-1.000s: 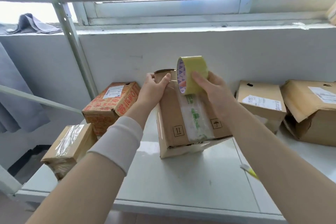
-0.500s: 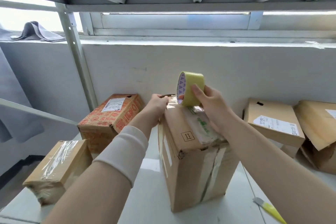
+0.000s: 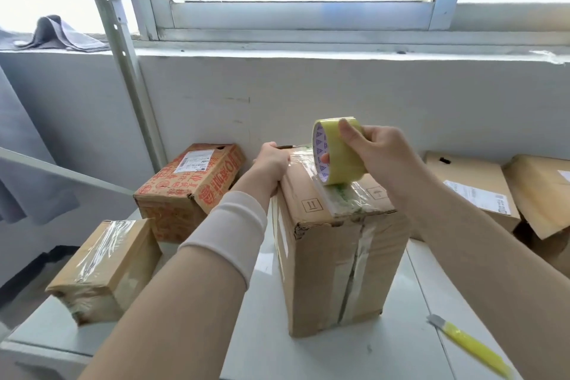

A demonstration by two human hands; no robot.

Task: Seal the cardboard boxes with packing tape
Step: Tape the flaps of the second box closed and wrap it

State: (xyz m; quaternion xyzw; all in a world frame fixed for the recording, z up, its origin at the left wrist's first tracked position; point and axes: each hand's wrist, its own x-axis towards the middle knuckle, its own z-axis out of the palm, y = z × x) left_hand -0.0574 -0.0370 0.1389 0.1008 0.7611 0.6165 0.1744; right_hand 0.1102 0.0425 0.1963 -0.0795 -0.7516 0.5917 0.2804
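Head view gives us the upright cardboard box (image 3: 333, 262) standing mid-way along the white shelf (image 3: 265, 318), its top seam running away from us. The left hand (image 3: 271, 160) curls over the box's far upper-left edge and grips it, and seems to pin the start of the tape there. The right hand (image 3: 379, 154) clasps the tape roll (image 3: 342, 157), thumb across its outer face and a fingertip showing through the core. The roll stands on edge, touching the box top about midway along the seam. A clear strip (image 3: 303, 160) stretches from the far edge to the roll.

We judge the box stiff but scuffed, crushed at a near top corner, and light enough to tip, so it wants bracing at the far rim. The roll is rigid and light, and a hold through the core should let it turn. The tape is thin, sticky and quick to wrinkle, so we would draw it taut and low. A yellow utility knife (image 3: 472, 345) lies on the shelf right of the box. A red-printed box (image 3: 191, 185) and a small taped box (image 3: 101, 268) sit to the left
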